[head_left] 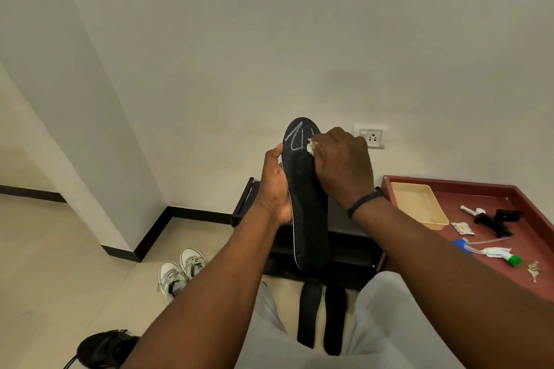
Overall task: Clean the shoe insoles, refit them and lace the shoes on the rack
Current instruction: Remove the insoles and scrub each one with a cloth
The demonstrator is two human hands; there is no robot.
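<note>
A black insole (305, 204) stands upright in front of me, toe end up, with pale scribbled marks near its top. My left hand (275, 189) grips its left edge at mid-height. My right hand (341, 165) is closed on a small whitish wipe (311, 147) pressed against the insole's upper right. Two more black insoles (308, 314) (334, 320) lie flat on the floor between my knees. A pair of white-and-grey sneakers (180, 272) sits on the floor to the left, and a black shoe (105, 349) lies at the bottom left. The low black shoe rack (350, 237) stands behind the insole.
A red-brown table (479, 192) on the right carries a beige tray (419, 204), a marker, a black tool, a sachet, a white spray nozzle with green cap (503, 256) and keys. A wall socket (370, 136) sits behind my right hand. A wall corner juts out at left.
</note>
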